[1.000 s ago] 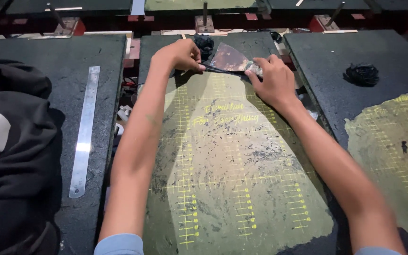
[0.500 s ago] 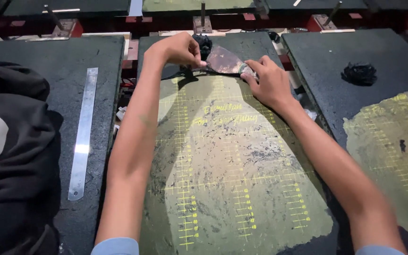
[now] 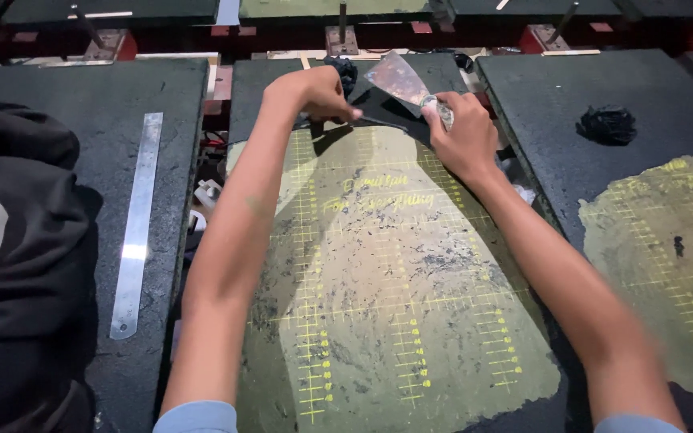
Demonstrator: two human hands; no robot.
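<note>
My right hand [image 3: 460,138] grips a metal scraper [image 3: 399,79] by its handle, the wide blade tilted up and to the left over the far end of the middle dark platen [image 3: 523,265]. My left hand [image 3: 320,94] is closed at the platen's far edge, pinching the edge of the dark coating just left of the blade; what it pinches is partly hidden. A yellow-green ruled patch [image 3: 395,289] with grid marks covers most of this platen. A dark crumpled wad [image 3: 345,69] lies just beyond my left hand.
A black garment [image 3: 18,265] lies on the left platen beside a long metal ruler [image 3: 135,228]. The right platen [image 3: 571,88] carries a black crumpled lump [image 3: 608,123] and another yellow-green ruled patch [image 3: 667,256]. Red frame bars [image 3: 282,36] run along the far side.
The scraper blade has lifted and swung up and left from lying flatter on the platen. My left hand has shifted slightly along the far edge. The view has moved a little.
</note>
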